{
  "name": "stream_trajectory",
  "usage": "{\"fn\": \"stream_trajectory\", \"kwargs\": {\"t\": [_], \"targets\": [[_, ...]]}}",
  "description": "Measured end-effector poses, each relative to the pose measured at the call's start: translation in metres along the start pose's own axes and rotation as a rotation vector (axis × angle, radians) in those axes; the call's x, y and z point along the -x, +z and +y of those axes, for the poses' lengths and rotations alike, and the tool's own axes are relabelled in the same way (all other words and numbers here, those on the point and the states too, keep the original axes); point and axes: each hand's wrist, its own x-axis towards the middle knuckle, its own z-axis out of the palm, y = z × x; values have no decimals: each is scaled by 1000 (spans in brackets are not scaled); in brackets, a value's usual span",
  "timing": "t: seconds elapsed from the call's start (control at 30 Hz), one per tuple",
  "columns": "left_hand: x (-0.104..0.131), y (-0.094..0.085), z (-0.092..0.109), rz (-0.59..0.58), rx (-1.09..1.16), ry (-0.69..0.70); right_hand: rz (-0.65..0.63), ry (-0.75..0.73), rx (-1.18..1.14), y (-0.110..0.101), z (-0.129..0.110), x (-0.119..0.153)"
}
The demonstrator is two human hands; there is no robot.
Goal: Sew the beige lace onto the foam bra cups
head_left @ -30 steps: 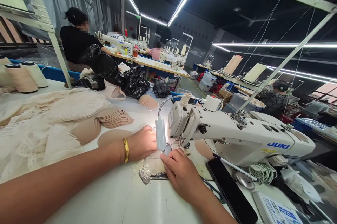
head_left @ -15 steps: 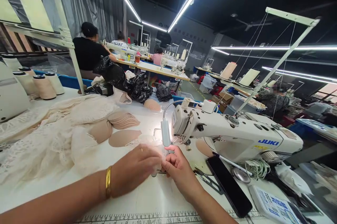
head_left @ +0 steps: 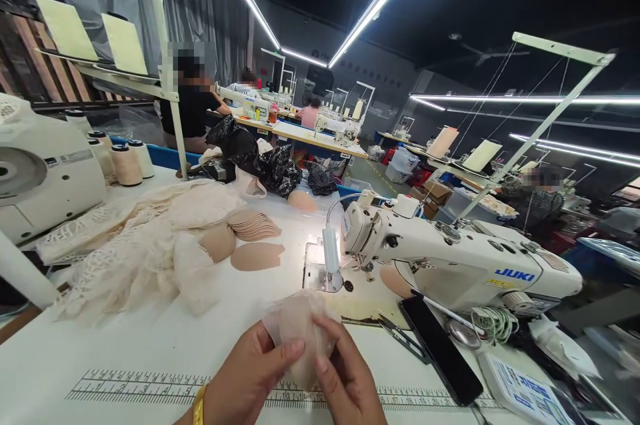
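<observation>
Both hands hold a thin, sheer off-white fabric piece (head_left: pixel 299 325) in front of the sewing machine (head_left: pixel 440 258), over the near edge of the table. My left hand (head_left: pixel 253 365) grips its left side, thumb on top, with a gold bangle at the wrist. On the right side, my right hand (head_left: pixel 347 372) pinches the fabric between thumb and fingers. The fabric hangs loosely folded between them, and its exact shape is hard to make out. Beyond it are the needle plate (head_left: pixel 313 278) and a small lit lamp (head_left: pixel 331 248).
Beige cup pieces (head_left: pixel 257 256) and a pile of cream lace fabric (head_left: pixel 150 258) lie to the left. Thread snips (head_left: pixel 405 338), a black phone (head_left: pixel 440 348) and a white-blue box (head_left: pixel 523 385) are at right. A printed ruler (head_left: pixel 150 386) runs along the front. Co-workers sit farther back.
Both hands have come back toward me from beside the needle area, bringing the sheer fabric with them. It is now spread between the fingers. The view has shifted slightly left.
</observation>
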Motion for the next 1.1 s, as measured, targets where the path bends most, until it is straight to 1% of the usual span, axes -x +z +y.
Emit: {"fn": "stream_trajectory", "kwargs": {"t": [0.07, 0.1, 0.13, 0.17, 0.2, 0.27, 0.33, 0.43, 0.5, 0.57, 0.63, 0.67, 0.73, 0.8, 0.87, 0.93, 1.0, 1.1], "targets": [[9, 2, -1, -181, -11, -65, -49, 132, -34, -6, -18, -12], [13, 2, -1, -243, -2, -86, -74, 211, -84, -9, -24, -17], [16, 1, -1, -273, 15, -89, -97, 279, -158, -11, -27, -21], [17, 0, 0, -268, 36, -73, -116, 327, -250, -11, -27, -23], [18, -2, 1, -240, 56, -45, -130, 356, -344, -11, -25, -23], [15, -5, 0, -165, 82, 2, -122, 362, -479, -9, -18, -21], [11, -8, -2, -108, 78, 11, -42, 311, -513, -7, -12, -19], [6, -8, -7, -80, 27, 7, 106, 225, -515, -6, -12, -19], [5, -6, -10, -108, 2, 9, 148, 217, -538, -6, -15, -21], [6, -4, -12, -174, 2, -17, 168, 235, -557, -5, -17, -22], [8, -3, -12, -229, 22, -45, 186, 261, -567, -2, -14, -22], [10, -3, -11, -234, 38, -61, 191, 277, -572, -1, -11, -21], [11, -3, -9, -203, 67, -56, 179, 314, -586, 1, -3, -17], [10, -2, -6, -154, 71, -17, 132, 339, -600, 1, 7, -12], [6, 0, -3, -110, 49, 22, 76, 324, -583, -1, 15, -8], [1, 3, -2, -48, 32, 42, 50, 275, -534, -3, 21, -6], [-4, 6, -2, 38, 28, 66, 69, 229, -491, -4, 25, -6], [-11, 10, -1, 161, 72, 92, 131, 201, -471, -4, 30, -7]]}}
